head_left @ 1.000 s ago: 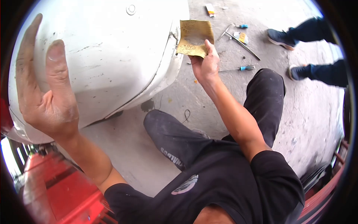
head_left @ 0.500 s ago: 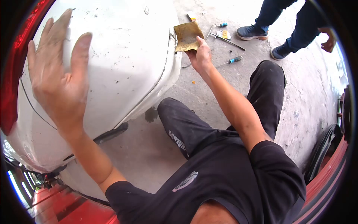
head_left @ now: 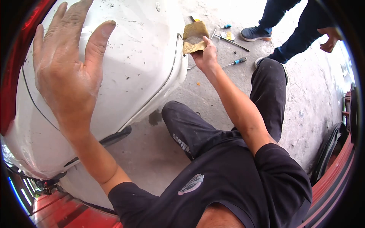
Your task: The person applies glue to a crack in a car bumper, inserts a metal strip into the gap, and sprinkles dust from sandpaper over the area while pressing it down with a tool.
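Observation:
My left hand (head_left: 70, 72) is raised over the white car bumper (head_left: 129, 64), fingers stretched out and thumb spread to the side. Its skin looks dusty, and the palm side is hidden. My right hand (head_left: 205, 55) grips a sheet of worn, yellowish sandpaper (head_left: 195, 31), thumb on its face and fingers behind. The sheet bends in the middle, and its left edge lies close beside the bumper's corner. Dark specks and scuffs dot the white paint.
On the concrete floor (head_left: 224, 95) lie a blue-handled screwdriver (head_left: 238, 61), a metal T-handled tool (head_left: 232, 41) and other small items. Another person in dark trousers (head_left: 302, 38) stands at the upper right. A red tail light (head_left: 15, 72) borders the left.
My left hand has shifted up and right over the bumper. The sandpaper has moved slightly right and bends more. The other person's near foot has moved left, behind my knee.

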The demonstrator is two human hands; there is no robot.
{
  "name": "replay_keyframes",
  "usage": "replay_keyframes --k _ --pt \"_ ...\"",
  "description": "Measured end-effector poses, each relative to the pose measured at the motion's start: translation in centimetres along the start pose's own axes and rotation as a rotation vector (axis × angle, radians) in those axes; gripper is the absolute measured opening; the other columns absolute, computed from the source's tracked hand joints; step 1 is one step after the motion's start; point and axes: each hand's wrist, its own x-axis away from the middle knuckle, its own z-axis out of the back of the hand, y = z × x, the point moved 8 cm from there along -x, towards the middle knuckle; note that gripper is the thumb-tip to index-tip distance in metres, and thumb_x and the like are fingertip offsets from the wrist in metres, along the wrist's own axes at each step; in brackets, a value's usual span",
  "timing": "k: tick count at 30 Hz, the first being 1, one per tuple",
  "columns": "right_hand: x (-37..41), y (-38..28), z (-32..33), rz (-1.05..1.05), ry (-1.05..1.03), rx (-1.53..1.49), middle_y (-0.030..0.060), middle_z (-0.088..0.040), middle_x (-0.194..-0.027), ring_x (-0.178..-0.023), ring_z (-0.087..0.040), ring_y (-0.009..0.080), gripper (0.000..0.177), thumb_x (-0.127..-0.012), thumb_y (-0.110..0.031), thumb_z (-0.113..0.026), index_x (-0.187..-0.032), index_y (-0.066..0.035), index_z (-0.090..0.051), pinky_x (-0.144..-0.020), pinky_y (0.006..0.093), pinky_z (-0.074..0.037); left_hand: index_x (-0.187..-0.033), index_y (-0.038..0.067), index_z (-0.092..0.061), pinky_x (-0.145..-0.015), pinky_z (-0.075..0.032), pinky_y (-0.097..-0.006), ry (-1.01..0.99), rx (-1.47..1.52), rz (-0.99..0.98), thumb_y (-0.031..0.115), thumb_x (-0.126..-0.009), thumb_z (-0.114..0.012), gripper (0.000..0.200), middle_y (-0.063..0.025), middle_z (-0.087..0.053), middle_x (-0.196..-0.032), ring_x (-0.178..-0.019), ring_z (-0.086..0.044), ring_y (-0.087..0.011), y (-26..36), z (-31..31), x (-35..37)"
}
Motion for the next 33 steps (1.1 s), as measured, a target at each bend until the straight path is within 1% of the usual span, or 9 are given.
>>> replay_keyframes --k 5,7,13,20,22,25,29,31,33 --pt "0.1 0.0 -0.2 0.02 0.012 -0.014 0.0244 -0.056 -0.145 -0.134 -0.06 0.0394 0.052 -0.113 -0.029 -0.042 -0.149 0.008 -0.039 -0.117 0.0547 -0.049 -0.135 0.021 -0.077 -0.126 -0.034 -0.0575 -0.019 -0.018 -0.017 0.039 -0.102 -0.072 0.038 -0.0076 -0.075 -0.136 -0.142 -0.061 -0.028 0.3 0.3 -0.3" --pt "0.2 0.1 -0.2 0.016 0.012 -0.004 0.0189 -0.06 -0.135 -0.119 -0.065 0.0326 0.044 -0.111 -0.03 -0.045 -0.141 0.002 -0.047 -0.106 0.0505 -0.054 -0.135 0.02 -0.077 -0.126 -0.034 -0.0582 -0.021 -0.029 -0.016 0.039 -0.102 -0.072 0.038 -0.0079 -0.075 -0.136 -0.141 -0.061 -0.0284 0.4 0.3 -0.3" --pt "0.4 0.0 -0.8 0.048 0.032 0.052 0.0182 -0.061 -0.134 -0.12 -0.065 0.032 0.045 -0.111 -0.029 -0.044 -0.142 0.002 -0.046 -0.106 0.0496 -0.054 -0.134 0.019 -0.077 -0.125 -0.035 -0.0593 -0.008 -0.015 -0.016 0.037 -0.103 -0.071 0.036 -0.0082 -0.076 -0.135 -0.14 -0.062 -0.0285 0.4 0.2 -0.2" --pt "-0.6 0.0 0.0 0.032 0.021 -0.001 0.0177 -0.06 -0.136 -0.123 -0.063 0.0327 0.045 -0.111 -0.03 -0.044 -0.142 0.002 -0.046 -0.109 0.0505 -0.052 -0.132 0.018 -0.078 -0.125 -0.035 -0.0589 0.01 0.019 -0.02 0.036 -0.103 -0.071 0.035 -0.0054 -0.076 -0.135 -0.141 -0.062 -0.0279 0.5 0.5 -0.4" --pt "-0.8 -0.3 0.1 0.041 0.002 -0.015 0.0231 -0.057 -0.146 -0.134 -0.061 0.038 0.05 -0.112 -0.029 -0.044 -0.148 0.006 -0.041 -0.117 0.0544 -0.049 -0.132 0.017 -0.078 -0.125 -0.034 -0.059 0.01 0.024 -0.018 0.036 -0.103 -0.071 0.035 -0.0048 -0.076 -0.135 -0.142 -0.061 -0.0278 0.5 0.5 -0.5" --pt "-0.8 -0.5 0.3 0.049 -0.002 0.002 0.0232 -0.056 -0.147 -0.135 -0.06 0.0377 0.052 -0.112 -0.029 -0.044 -0.149 0.006 -0.04 -0.117 0.0544 -0.048 -0.132 0.017 -0.078 -0.126 -0.034 -0.0592 0.003 0.016 -0.028 0.036 -0.104 -0.07 0.035 -0.0041 -0.076 -0.135 -0.142 -0.061 -0.0277 0.6 0.4 -0.4" --pt "-0.4 -1.0 -0.4 0.055 0.004 0.028 0.0226 -0.056 -0.145 -0.133 -0.061 0.0367 0.052 -0.112 -0.029 -0.044 -0.149 0.006 -0.039 -0.116 0.054 -0.049 -0.132 0.018 -0.078 -0.126 -0.033 -0.0595 0.003 0.025 -0.016 0.036 -0.104 -0.07 0.035 -0.0039 -0.076 -0.135 -0.143 -0.06 -0.0277 0.6 0.6 -0.5" --pt "-0.2 -0.9 -0.7 0.048 0.006 0.035 0.0175 -0.055 -0.141 -0.124 -0.063 0.0336 0.046 -0.11 -0.028 -0.049 -0.145 0.002 -0.045 -0.109 0.0503 -0.052 -0.132 0.018 -0.078 -0.126 -0.033 -0.0595 0.003 0.02 -0.015 0.037 -0.104 -0.07 0.035 -0.0038 -0.076 -0.135 -0.143 -0.06 -0.0276 0.6 0.6 -0.5" --pt "-0.6 -0.6 -0.8 0.054 0.008 0.049 0.0175 -0.056 -0.14 -0.124 -0.062 0.0332 0.046 -0.11 -0.029 -0.05 -0.144 0.002 -0.045 -0.109 0.0499 -0.051 -0.132 0.018 -0.078 -0.126 -0.033 -0.0593 -0.005 0.03 -0.021 0.037 -0.104 -0.069 0.035 -0.0039 -0.076 -0.135 -0.144 -0.06 -0.0274 0.7 0.5 -0.5"
